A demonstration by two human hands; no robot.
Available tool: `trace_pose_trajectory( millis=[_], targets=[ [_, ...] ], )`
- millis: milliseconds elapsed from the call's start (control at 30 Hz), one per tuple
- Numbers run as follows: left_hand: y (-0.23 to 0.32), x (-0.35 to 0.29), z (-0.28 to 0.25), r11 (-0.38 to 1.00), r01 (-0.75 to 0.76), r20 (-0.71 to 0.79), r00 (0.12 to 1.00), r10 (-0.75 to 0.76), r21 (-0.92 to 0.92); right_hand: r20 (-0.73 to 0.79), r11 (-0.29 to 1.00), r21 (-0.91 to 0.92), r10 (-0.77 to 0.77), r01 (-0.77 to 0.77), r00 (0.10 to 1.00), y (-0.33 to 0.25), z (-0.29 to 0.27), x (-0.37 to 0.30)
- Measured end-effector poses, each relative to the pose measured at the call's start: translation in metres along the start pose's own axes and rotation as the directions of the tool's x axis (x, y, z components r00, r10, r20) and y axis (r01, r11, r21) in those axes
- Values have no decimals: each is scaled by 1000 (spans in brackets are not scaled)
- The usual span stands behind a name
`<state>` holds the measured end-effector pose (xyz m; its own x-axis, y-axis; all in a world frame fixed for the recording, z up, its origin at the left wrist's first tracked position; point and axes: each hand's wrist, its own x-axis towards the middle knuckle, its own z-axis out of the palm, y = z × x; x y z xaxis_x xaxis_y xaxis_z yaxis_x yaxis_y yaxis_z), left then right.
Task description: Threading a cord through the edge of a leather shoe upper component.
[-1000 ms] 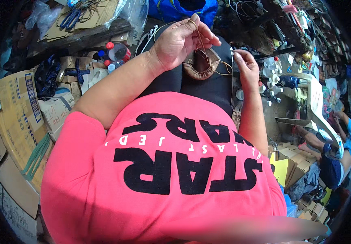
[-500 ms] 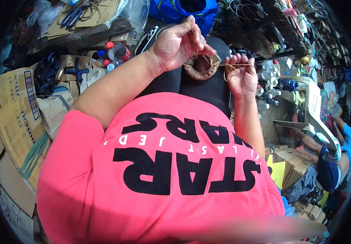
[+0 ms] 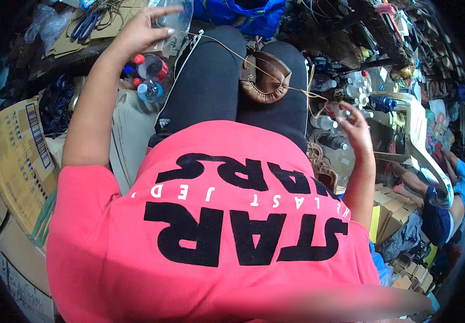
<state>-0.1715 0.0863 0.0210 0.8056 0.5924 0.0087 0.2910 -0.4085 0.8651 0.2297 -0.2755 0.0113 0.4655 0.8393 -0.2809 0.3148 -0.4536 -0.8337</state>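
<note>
A brown leather shoe (image 3: 265,96) with a gathered, stitched toe edge is held between my black-trousered thighs. A thin tan thread (image 3: 224,47) runs out from the shoe on both sides. My left hand (image 3: 145,33) is out to the upper left, gripping the thread's left length near the thumb, with one finger stretched out. My right hand (image 3: 357,129) is right of the shoe with curled fingers, at the thread's other length. That side hangs partly in a slack loop beside my right thigh; the exact grip there is small and blurred.
Plastic bottles stand left (image 3: 150,90) and right (image 3: 327,123) of my legs. Cardboard boxes (image 3: 19,156) are stacked at the left. A blue bag (image 3: 243,19) lies ahead. A white plastic chair (image 3: 417,134) stands at the right; beyond it is another person (image 3: 456,188).
Both hands have moved apart from the shoe, left hand up and left, right hand outward and down, drawing the thread out long. The shoe stays between my thighs.
</note>
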Motion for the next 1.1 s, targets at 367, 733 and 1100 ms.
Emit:
trace_pose_trajectory(
  millis=[367,733,1100],
  targets=[
    [87,60,156,971,-223,329,926,185,82,543,909,-299,-88,290,835,-126,91,45],
    [76,71,159,974,-22,463,878,126,-224,271,988,15,-150,152,951,-123,45,-10],
    [72,80,147,934,128,605,789,109,-334,264,879,-397,-167,265,950,-133,81,12]
  ],
)
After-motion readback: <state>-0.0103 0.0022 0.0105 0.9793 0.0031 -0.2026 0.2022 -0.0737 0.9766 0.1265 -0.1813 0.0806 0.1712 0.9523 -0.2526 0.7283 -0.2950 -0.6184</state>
